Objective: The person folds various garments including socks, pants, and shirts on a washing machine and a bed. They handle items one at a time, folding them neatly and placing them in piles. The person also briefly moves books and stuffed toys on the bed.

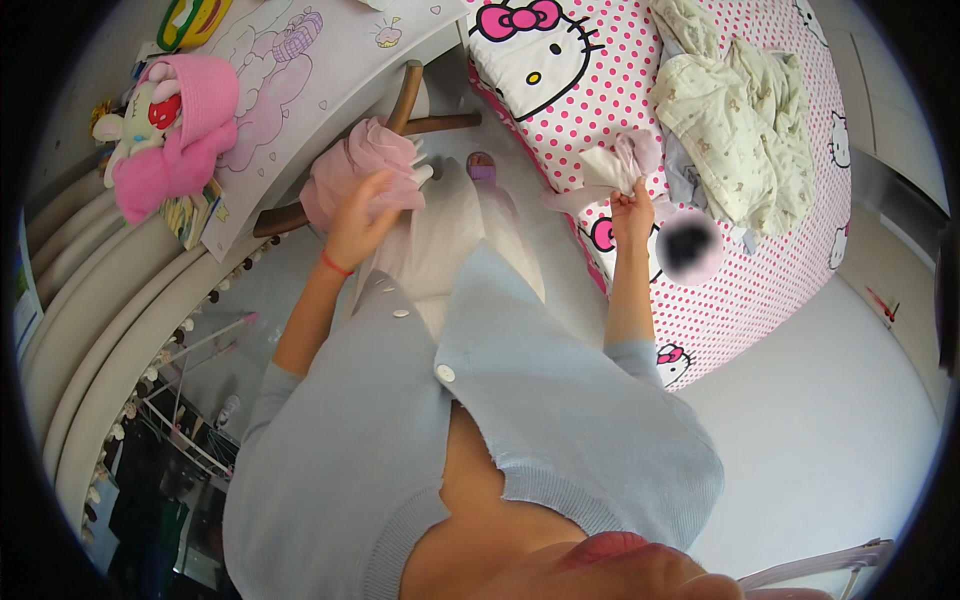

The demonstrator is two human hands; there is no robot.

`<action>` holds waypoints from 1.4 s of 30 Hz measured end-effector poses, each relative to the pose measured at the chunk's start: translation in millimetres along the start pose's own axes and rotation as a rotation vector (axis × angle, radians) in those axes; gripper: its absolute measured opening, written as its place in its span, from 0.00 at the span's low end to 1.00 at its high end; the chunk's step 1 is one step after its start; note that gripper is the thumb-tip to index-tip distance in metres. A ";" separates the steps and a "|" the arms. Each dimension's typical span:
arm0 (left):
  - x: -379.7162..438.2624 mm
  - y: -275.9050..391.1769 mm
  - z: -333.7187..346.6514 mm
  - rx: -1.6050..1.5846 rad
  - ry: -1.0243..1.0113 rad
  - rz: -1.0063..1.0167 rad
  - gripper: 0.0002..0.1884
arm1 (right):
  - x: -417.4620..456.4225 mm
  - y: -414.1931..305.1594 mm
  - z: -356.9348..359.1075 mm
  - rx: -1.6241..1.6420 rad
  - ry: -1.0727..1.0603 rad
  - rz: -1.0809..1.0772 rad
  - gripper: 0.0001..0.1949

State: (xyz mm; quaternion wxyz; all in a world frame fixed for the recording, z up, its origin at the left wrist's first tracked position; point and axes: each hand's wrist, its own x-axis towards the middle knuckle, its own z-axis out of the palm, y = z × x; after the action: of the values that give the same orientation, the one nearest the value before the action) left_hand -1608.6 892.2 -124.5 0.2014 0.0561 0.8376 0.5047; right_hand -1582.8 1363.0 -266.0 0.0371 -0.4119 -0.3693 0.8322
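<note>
My left hand (364,217) lies against a bunched, sheer pink cloth (367,154) draped over a wooden chair (409,94). Its fingers touch the cloth, but whether they grip it is unclear. Several white prongs, perhaps hanger or clip ends, stick out of the cloth (421,174). Over the edge of the bed, my right hand (634,217) pinches a crumpled pink and white cloth piece (622,161) between thumb and fingers. A long pink strip of it trails to the left.
Pale printed fabric (742,127) and grey cloth (682,172) lie on the Hello Kitty bedding (562,142). At left, a white desk (300,97) holds a pink plush toy (169,165), books (195,217) and a green-yellow item (191,22). A purple slipper (481,166) shows on the floor.
</note>
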 end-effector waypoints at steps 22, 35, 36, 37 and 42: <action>24.5 183.4 -70.5 -1.300 -0.383 -0.019 0.20 | -211.7 -23.7 222.1 -0.507 -0.408 -0.730 0.10; -58.0 121.3 -164.5 -1.141 -0.062 -0.197 0.10 | -228.5 -166.6 212.0 0.159 -0.887 -0.136 0.14; -62.2 117.1 -164.0 -1.132 -0.040 -0.224 0.10 | -240.5 -174.0 217.1 0.192 -0.951 -0.140 0.14; -64.5 112.8 -163.7 -1.121 -0.020 -0.251 0.10 | -249.3 -178.7 220.1 0.224 -1.015 -0.143 0.15; -61.5 105.3 -163.9 -0.495 0.078 0.005 0.22 | -278.8 -193.9 230.8 0.326 -1.369 -0.161 0.15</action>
State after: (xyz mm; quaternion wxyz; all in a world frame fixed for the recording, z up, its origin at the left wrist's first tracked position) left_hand -1628.6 790.0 51.3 0.1754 -0.0125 0.6954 0.6968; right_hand -1611.0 1266.6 132.1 -0.0807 0.2433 -0.2096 0.9436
